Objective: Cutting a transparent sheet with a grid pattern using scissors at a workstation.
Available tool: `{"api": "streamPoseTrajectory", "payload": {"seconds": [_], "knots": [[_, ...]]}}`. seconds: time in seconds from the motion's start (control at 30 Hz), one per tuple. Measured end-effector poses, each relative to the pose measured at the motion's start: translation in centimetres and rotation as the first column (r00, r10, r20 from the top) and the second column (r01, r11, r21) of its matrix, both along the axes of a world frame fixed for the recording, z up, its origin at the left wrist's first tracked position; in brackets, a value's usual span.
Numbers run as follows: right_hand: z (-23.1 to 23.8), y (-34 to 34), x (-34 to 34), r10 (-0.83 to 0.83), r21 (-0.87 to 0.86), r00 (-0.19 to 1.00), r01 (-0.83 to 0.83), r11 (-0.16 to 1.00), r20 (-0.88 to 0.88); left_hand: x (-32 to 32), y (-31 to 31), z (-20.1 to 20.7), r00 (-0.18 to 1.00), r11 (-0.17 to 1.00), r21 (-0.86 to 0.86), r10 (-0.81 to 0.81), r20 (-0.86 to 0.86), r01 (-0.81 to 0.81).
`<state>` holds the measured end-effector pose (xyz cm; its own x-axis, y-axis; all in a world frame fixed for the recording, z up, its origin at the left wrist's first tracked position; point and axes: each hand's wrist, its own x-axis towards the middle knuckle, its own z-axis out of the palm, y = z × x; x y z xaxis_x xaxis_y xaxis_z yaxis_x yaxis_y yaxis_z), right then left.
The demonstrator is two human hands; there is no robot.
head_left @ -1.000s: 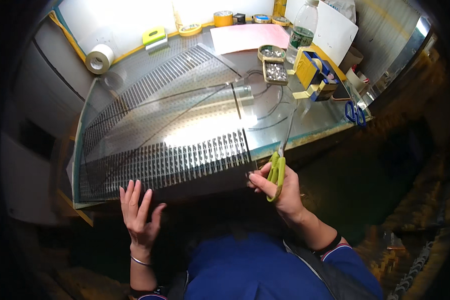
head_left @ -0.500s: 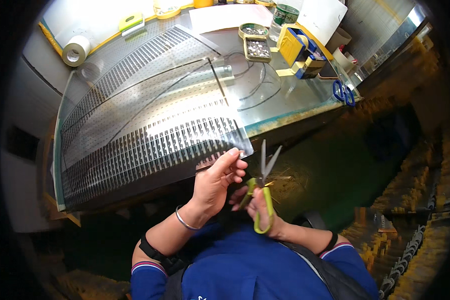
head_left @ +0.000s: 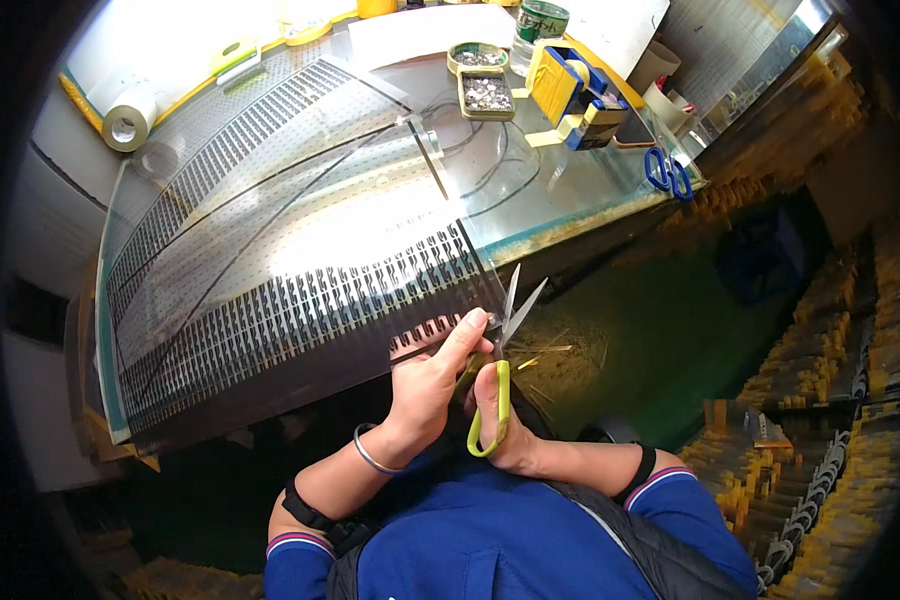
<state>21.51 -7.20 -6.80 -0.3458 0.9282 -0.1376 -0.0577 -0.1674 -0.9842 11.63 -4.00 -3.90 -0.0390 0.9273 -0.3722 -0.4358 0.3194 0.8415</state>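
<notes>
A large clear plastic sheet [head_left: 300,220] printed with rows of small dark shapes lies over the glass table [head_left: 560,215], its near edge hanging past the table's front. My left hand [head_left: 432,385] pinches the sheet's near right corner between thumb and fingers. My right hand [head_left: 500,425] grips green-handled scissors [head_left: 500,370], blades apart and pointing up at that corner, just right of my left thumb.
At the back of the table stand two small trays of tiny parts [head_left: 480,75], a yellow and blue tape dispenser [head_left: 570,90], a green can [head_left: 540,20] and a tape roll [head_left: 127,120]. Blue scissors [head_left: 667,172] lie at the right edge. Yellow scraps cover the floor [head_left: 560,360].
My left hand came up from below the table's front edge and took the sheet's corner. My right hand with the scissors dropped lower and closed in on that corner.
</notes>
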Motion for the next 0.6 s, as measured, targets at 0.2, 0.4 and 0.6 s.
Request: {"api": "streamPoseTrajectory", "payload": {"seconds": [0.2,0.4,0.6], "knots": [[-0.2,0.0,-0.1,-0.026,0.070,1.000,0.026,0.997,-0.002,-0.1,-0.2,-0.3,1.000,1.000,0.021,-0.003,-0.004,0.003],[0.5,0.2,-0.6,-0.072,0.107,0.995,0.080,0.991,-0.075,-0.4,-0.4,0.2,0.997,0.997,-0.021,-0.074,0.026,0.074],[-1.8,-0.7,0.5,-0.009,-0.034,0.968,0.000,0.999,-0.249,-1.7,-0.6,0.9,0.983,0.980,-0.100,-0.165,0.080,0.173]]}}
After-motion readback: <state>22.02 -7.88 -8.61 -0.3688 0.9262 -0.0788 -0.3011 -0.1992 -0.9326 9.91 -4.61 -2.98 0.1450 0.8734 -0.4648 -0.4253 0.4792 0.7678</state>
